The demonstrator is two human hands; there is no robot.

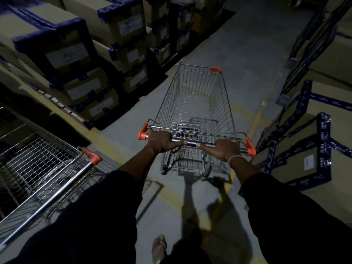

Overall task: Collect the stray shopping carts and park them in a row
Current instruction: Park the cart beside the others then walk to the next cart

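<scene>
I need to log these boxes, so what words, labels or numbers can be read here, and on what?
None can be read.
White labels on the left boxes: blurred.
Print on the blue tape of the right boxes: too small and smeared.
White label on the right box: too small.
Cart: no text visible.

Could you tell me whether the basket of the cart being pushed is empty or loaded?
Empty: the floor shows through the bare wire bottom of the cart, and nothing sits inside.

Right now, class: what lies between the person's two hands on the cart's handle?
In the head view, only a short bare stretch of the handle bar separates the left hand and the right hand.
</scene>
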